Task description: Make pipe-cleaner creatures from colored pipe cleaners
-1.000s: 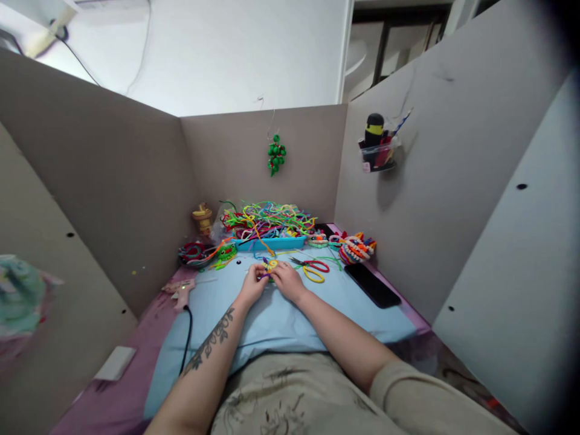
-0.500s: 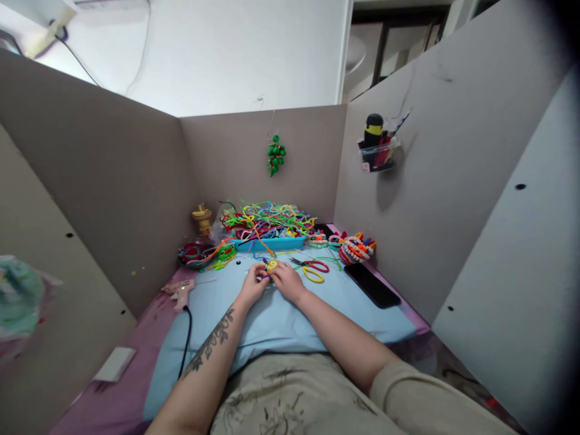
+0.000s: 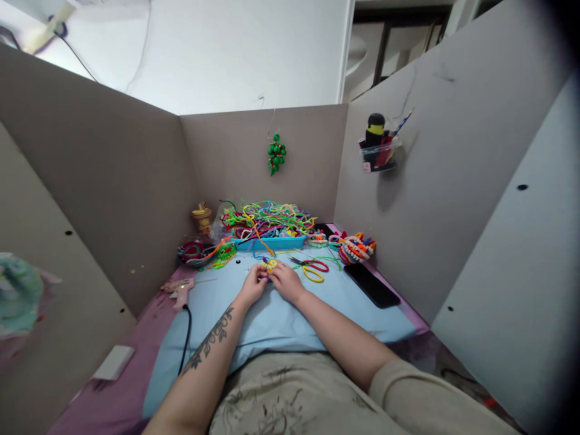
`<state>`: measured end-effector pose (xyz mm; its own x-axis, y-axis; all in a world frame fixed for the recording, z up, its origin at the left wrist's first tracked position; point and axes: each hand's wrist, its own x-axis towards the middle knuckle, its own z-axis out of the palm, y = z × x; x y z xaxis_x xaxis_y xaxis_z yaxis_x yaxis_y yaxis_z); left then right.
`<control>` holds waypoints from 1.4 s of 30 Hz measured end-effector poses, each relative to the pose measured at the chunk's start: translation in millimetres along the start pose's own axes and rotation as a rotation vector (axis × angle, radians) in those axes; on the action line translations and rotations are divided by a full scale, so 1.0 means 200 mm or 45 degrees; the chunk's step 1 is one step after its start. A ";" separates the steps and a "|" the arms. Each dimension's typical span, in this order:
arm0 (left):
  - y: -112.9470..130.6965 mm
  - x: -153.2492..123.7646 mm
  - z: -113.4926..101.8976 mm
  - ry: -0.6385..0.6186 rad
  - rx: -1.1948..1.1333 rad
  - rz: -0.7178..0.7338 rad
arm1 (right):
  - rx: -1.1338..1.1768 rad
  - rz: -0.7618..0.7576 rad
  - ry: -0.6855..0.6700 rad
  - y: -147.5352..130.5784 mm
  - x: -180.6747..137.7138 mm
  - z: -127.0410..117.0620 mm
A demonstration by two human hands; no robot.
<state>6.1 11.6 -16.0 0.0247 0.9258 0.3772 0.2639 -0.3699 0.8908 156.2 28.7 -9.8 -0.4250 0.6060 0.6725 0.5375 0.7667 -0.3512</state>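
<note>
My left hand (image 3: 252,287) and my right hand (image 3: 286,281) meet over the light blue cushion (image 3: 272,320), fingers pinched on a small yellow pipe-cleaner piece (image 3: 271,265) with a purple strand at its left. Both hands rest on the cushion. Red and yellow scissors (image 3: 312,266) lie just right of my right hand. Behind the hands stands a blue tray (image 3: 272,243) heaped with coloured pipe cleaners (image 3: 267,219).
A black phone (image 3: 371,284) lies at the right. Finished coloured pieces (image 3: 356,248) sit by the right wall. A pink glue gun (image 3: 179,292) with a black cord lies at the left. Grey partition walls enclose the desk; a green ornament (image 3: 276,154) hangs at the back.
My hands have stayed in place with only small finger movements on the yellow piece. The view has shifted slightly.
</note>
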 end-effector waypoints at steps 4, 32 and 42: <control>0.00 0.00 0.00 0.022 0.056 0.008 | 0.016 0.041 0.020 0.02 0.00 0.01; -0.01 -0.01 -0.05 0.171 0.620 0.052 | 0.075 0.199 0.062 0.08 0.00 0.01; 0.02 -0.02 -0.04 0.005 0.778 0.032 | 0.263 0.252 0.118 0.09 0.00 0.01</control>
<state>0.1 5.0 -12.0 0.0350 0.9167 0.3980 0.7685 -0.2793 0.5757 164.5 44.0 -17.0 -0.2531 0.7334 0.6309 0.4396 0.6681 -0.6003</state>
